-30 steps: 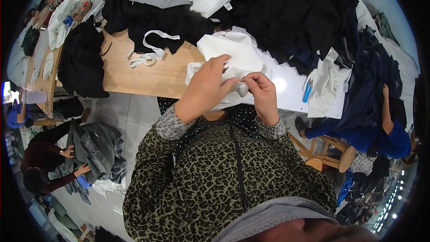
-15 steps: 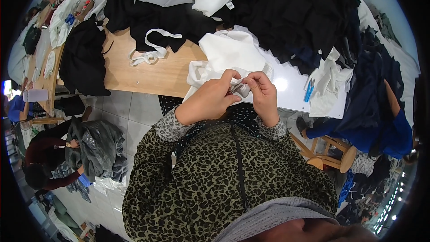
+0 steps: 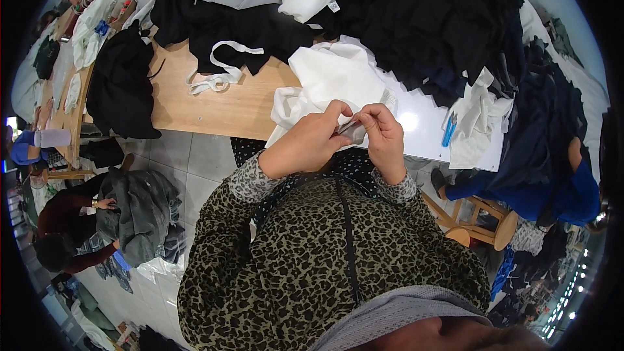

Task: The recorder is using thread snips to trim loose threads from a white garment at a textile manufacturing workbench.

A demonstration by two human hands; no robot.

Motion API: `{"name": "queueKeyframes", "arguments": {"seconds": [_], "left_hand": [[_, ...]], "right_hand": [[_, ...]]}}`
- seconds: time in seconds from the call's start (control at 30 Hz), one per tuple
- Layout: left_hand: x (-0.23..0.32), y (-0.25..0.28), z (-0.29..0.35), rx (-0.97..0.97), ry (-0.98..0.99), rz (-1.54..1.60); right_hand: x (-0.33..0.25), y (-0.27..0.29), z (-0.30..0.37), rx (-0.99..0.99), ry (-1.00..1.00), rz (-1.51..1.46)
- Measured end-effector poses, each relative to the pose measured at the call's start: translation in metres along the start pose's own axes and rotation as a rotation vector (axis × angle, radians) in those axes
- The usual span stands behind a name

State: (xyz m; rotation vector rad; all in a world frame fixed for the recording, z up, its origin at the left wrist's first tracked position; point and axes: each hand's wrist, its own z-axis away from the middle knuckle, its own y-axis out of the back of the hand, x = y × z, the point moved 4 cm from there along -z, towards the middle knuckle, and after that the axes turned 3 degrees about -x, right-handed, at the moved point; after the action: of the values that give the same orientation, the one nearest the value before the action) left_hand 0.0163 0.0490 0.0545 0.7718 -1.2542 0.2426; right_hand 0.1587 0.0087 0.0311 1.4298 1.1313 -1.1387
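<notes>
A white garment [image 3: 330,75] lies bunched at the table's front edge, partly hanging over it. My left hand [image 3: 307,141] is closed on its near edge, thumb and fingers pinching the fabric. Close beside it, my right hand [image 3: 384,138] pinches the same white cloth between thumb and fingertips. A small greyish fold or piece shows between the two hands; I cannot make out what it is. To the right, blue-handled thread snips [image 3: 449,130] rest on another white cloth [image 3: 473,131].
Black garments [image 3: 422,19] are heaped at the back. A white strap [image 3: 224,71] curls on the wooden table [image 3: 188,107]. Black cloth [image 3: 123,84] hangs over the left side. A co-worker [image 3: 71,227] handles dark grey cloth at left; another in blue [image 3: 533,192] sits at right, near a wooden stool [image 3: 484,221].
Both my hands stay on the white garment, with only slight shifts of the fingers. At left, the co-worker's hands and grey cloth have moved a little.
</notes>
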Motion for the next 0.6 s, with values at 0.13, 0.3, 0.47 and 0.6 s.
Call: {"name": "queueKeyframes", "arguments": {"seconds": [0.13, 0.3, 0.47, 0.6], "left_hand": [[-0.005, 0.004, 0.002, 0.015, 0.018, 0.086], [-0.029, 0.006, 0.006, 0.217, 0.163, 0.37], [-0.048, -0.015, -0.015, 0.182, 0.235, 0.695], [-0.049, -0.024, -0.023, 0.2, 0.239, 0.977]], "right_hand": [[0.003, 0.005, 0.0, 0.01, -0.125, -0.16], [0.009, 0.008, -0.002, 0.14, -0.266, -0.601], [0.01, 0.005, -0.001, 0.103, -0.303, -0.693], [0.001, 0.003, 0.002, 0.203, -0.213, -0.568]]}}
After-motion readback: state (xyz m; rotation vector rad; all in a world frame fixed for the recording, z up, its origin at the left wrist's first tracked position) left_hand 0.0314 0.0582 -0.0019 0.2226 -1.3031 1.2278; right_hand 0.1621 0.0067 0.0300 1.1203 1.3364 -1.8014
